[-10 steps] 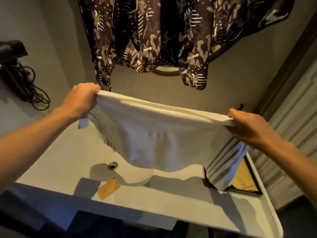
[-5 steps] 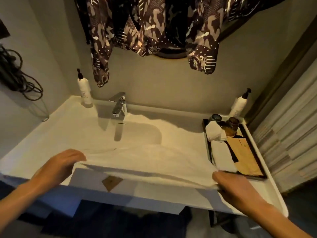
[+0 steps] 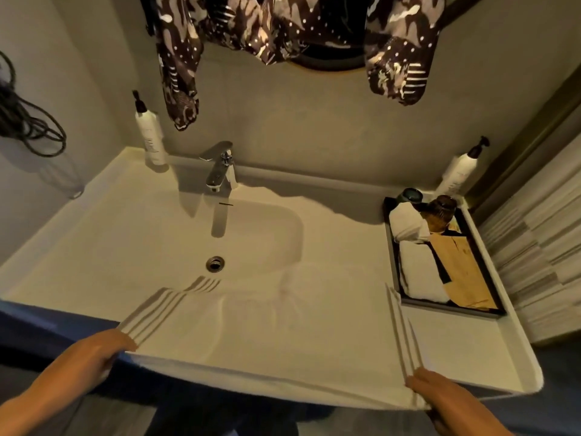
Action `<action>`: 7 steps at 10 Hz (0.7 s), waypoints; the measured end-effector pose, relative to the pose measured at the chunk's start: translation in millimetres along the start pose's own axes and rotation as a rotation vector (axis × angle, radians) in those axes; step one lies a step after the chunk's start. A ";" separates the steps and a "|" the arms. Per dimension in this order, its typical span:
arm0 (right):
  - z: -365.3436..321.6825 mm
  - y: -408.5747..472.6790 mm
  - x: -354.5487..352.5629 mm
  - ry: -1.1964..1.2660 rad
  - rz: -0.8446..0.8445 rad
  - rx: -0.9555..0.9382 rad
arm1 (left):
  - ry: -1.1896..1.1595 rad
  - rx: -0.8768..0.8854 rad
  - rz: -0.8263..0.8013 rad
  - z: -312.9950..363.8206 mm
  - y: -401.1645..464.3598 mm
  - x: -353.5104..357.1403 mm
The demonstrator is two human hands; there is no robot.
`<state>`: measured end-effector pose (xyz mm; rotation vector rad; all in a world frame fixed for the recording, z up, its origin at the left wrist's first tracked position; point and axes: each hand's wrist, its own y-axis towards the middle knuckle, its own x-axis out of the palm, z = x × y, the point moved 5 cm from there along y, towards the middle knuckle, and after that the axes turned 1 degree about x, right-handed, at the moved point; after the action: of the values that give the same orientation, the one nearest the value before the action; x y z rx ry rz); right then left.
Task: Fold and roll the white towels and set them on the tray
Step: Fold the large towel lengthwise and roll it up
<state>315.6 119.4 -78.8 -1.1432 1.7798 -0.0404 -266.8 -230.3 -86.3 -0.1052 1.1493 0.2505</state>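
A white towel with striped end bands lies spread across the front of the white sink counter, sagging into the basin. My left hand grips its near left corner. My right hand grips its near right corner at the counter's front edge. A dark tray stands at the right of the counter. In it lie a rolled white towel and a folded white towel.
The tray also holds a brown paper sheet and two dark cups. A chrome faucet and the drain sit mid-counter. Pump bottles stand at back left and back right. A patterned garment hangs overhead.
The towel, held up in the air a second ago, has come down and now lies flat over the counter. Both hands moved down and toward me with its corners.
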 end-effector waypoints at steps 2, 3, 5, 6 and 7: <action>31.6 11.2 -4.4 -0.212 -0.253 -0.130 | 0.038 -0.203 -0.141 8.1 10.5 -21.3; -1.0 17.1 -21.2 -0.123 -0.100 0.026 | -0.048 -0.267 -0.170 -3.4 16.5 -22.2; -36.1 55.1 -80.0 0.248 0.113 0.209 | -0.200 -0.511 -0.149 -44.8 72.6 -32.0; -38.1 71.5 -99.6 0.318 0.224 0.320 | -0.112 -0.369 -0.068 -77.1 109.1 -36.8; -36.9 97.8 -111.5 0.352 0.346 0.427 | -0.067 -0.356 0.004 -125.1 145.3 -27.5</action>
<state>230.9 236.4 -28.7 -0.5356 2.1252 -0.4165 -424.9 -120.0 -105.6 -0.4055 1.0295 0.4581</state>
